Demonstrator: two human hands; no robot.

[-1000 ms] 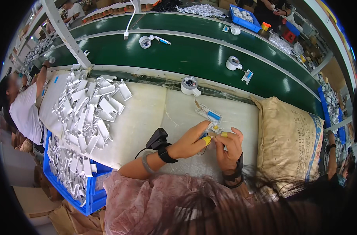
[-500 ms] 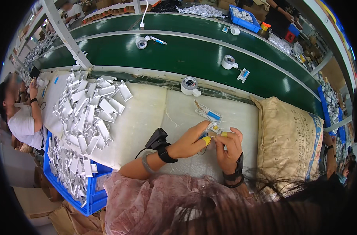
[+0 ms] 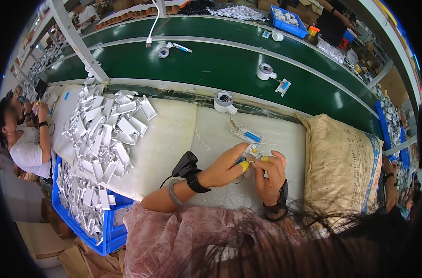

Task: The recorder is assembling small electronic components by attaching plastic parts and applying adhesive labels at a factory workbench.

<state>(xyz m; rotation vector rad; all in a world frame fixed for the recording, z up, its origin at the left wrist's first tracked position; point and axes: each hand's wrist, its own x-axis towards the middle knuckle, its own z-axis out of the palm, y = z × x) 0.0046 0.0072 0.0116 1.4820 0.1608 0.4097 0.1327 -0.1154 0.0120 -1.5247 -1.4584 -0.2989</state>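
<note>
My left hand (image 3: 222, 169) and my right hand (image 3: 270, 178) meet over the worktable, fingertips pinched together. Between them is a small white plastic part (image 3: 253, 150) with a yellow spot; its lower side is hidden by my fingers. Yellow finger covers show on both hands. Just beyond lies an opened white handle half with a blue battery cell (image 3: 252, 136) in it. Thin wires run from it to a round white lamp-like head (image 3: 224, 101) at the table's far edge.
White plastic shells (image 3: 104, 129) are heaped on the left, above a full blue bin (image 3: 111, 229). A stuffed paper sack (image 3: 340, 167) stands at right. Across the back runs a green conveyor belt (image 3: 211, 60) carrying similar assemblies. A co-worker (image 3: 28, 143) sits far left.
The assemblies on the near belt have shifted slightly left. The hanging white cable has swung left. The co-worker's hands have moved; mine hold nearly the same pose.
</note>
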